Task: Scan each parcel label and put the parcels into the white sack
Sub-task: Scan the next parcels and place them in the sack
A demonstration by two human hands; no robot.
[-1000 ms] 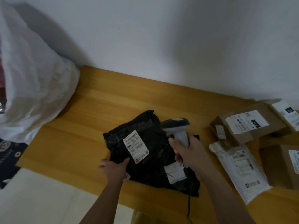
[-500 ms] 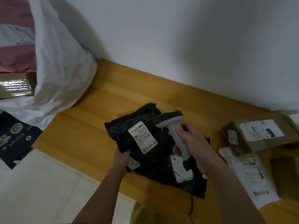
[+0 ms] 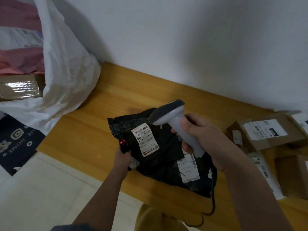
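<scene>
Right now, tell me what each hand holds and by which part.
The right hand grips the grey handheld barcode scanner by its handle. The left hand pinches the black plastic mailer parcel at its near-left edge.

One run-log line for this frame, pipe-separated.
step: scan | left hand: grips black parcel edge | right hand: holds scanner | red aim dot beside label | sack: left

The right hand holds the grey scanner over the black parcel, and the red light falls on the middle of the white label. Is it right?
Not quite. In the head view the red light falls on the black parcel left of its white label, near the left hand. The right hand does hold the grey scanner.
</scene>
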